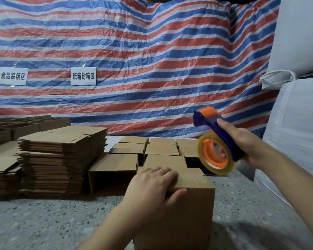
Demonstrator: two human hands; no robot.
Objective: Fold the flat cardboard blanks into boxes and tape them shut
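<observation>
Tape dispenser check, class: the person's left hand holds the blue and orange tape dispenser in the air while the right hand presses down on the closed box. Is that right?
Not quite: the hands are swapped. The head view shows the right hand gripping the tape dispenser in the air, while the left hand presses down on the closed box.

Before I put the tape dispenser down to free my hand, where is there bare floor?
Bare speckled floor lies in front of the flat blank stack, left of the box. Another patch runs between that box and the white sacks. Behind is crowded with folded boxes.
</observation>
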